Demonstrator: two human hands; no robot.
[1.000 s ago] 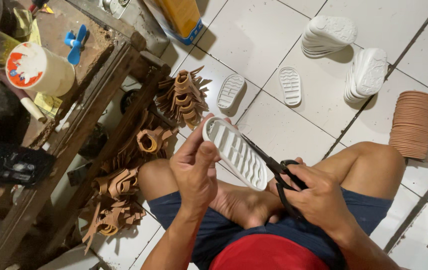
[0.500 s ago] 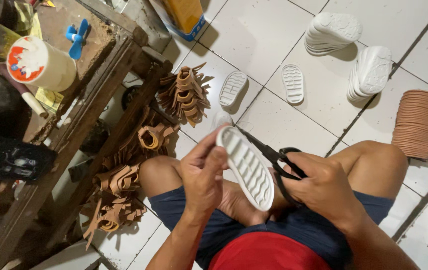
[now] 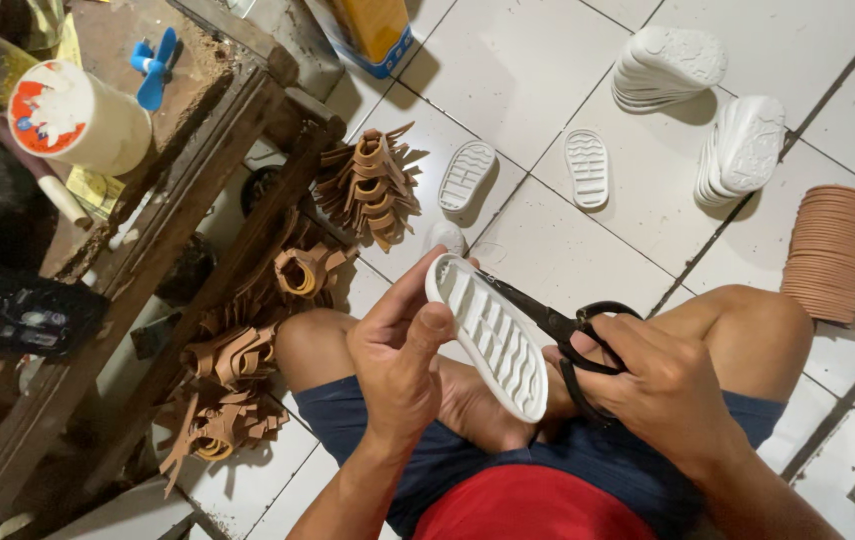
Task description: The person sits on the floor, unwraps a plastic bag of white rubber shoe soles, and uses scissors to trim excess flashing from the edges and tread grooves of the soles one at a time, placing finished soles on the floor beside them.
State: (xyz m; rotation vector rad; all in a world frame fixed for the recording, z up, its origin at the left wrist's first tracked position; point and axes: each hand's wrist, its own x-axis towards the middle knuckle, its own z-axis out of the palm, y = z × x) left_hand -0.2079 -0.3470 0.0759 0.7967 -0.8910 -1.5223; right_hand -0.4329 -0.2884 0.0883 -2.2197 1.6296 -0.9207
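I sit cross-legged on a white tiled floor. My left hand (image 3: 403,355) grips a white ridged shoe sole (image 3: 493,340), tread side up, with the thumb pressed on its upper edge. My right hand (image 3: 663,385) holds black scissors (image 3: 558,330) by the loops. Their blades lie along the sole's right edge, near its toe end. Both hands hover over my lap, above dark blue shorts and a red shirt.
Two loose white soles (image 3: 468,175) (image 3: 588,165) lie on the tiles ahead. Stacks of white soles (image 3: 668,65) (image 3: 743,145) stand at the far right, with a stack of brown soles (image 3: 843,255). Brown leather straps (image 3: 368,185) pile beside a wooden workbench (image 3: 178,210) on the left.
The sole has turned in my left hand and dropped a little closer to my lap. The scissor blades have travelled along its edge toward the toe end.
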